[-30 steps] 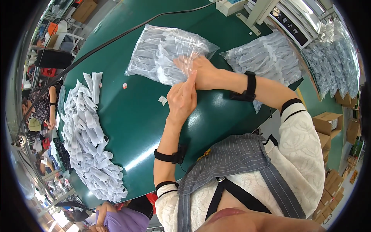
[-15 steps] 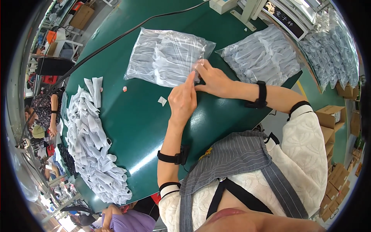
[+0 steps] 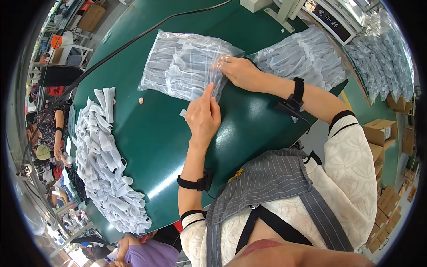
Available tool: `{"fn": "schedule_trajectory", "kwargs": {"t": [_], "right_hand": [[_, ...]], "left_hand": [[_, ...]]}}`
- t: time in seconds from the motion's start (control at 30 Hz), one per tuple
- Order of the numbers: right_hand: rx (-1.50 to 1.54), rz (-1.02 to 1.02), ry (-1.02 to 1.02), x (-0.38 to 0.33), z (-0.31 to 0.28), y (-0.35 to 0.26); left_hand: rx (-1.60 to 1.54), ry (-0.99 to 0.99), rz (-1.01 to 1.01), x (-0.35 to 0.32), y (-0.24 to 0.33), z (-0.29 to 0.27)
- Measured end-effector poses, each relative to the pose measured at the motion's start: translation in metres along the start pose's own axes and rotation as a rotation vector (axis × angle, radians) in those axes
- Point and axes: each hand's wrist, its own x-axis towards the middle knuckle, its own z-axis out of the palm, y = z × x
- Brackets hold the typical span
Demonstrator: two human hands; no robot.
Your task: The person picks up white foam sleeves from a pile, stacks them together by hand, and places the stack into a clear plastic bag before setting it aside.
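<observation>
A clear plastic bag (image 3: 171, 62) packed with rows of pale grey-white fabric pieces lies flat on the green table. My left hand (image 3: 202, 120) is at the bag's near right corner, its index finger stretched along the film and the other fingers curled; the plastic seems caught by the thumb. Higher on the same side, my right hand (image 3: 240, 73) is closed with its fingertips pinching the film at the bag's right edge. A second filled bag (image 3: 302, 58) lies to the right, just beyond my right forearm. A small white scrap (image 3: 183, 113) shows partly beside my left hand.
Loose pale fabric pieces (image 3: 104, 164) are heaped on the table's left. A black cable (image 3: 151, 33) crosses the far left. A scale (image 3: 327, 20) and more filled bags (image 3: 380, 58) stand at the far right. Co-workers sit beyond the left edge; cardboard boxes (image 3: 378, 138) stand right.
The bag has shifted slightly left with both my hands. My right hand has moved up along its edge, away from my left hand, which now partly covers the white scrap.
</observation>
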Motion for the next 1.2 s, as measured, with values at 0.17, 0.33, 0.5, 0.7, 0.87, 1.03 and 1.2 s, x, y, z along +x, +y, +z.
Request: {"fn": "schedule_trajectory", "kwargs": {"t": [0.17, 0.33, 0.5, 0.7, 0.87, 1.03, 1.2], "right_hand": [[-0.453, -0.092, -0.010, 0.011, 0.003, -0.001], [-0.569, -0.204, -0.012, 0.024, 0.008, 0.002], [-0.571, -0.208, -0.023, 0.025, 0.006, 0.009], [-0.329, -0.010, 0.037, 0.026, 0.001, 0.003], [-0.226, 0.229, 0.041, 0.030, 0.002, -0.008], [-0.113, 0.227, 0.035, 0.018, -0.011, -0.005], [-0.327, 0.054, -0.289, 0.002, -0.038, 0.016]], "left_hand": [[0.256, 0.092, 0.067, 0.014, 0.005, 0.008], [0.356, 0.018, -0.014, 0.020, -0.006, 0.031], [0.443, -0.058, -0.063, 0.020, -0.011, 0.037], [0.447, 0.002, -0.142, 0.034, -0.002, 0.039], [0.537, 0.058, -0.109, 0.033, -0.007, 0.049], [0.501, 0.029, -0.073, 0.036, -0.013, 0.047], [0.422, 0.080, -0.081, 0.051, -0.003, 0.041]]}}
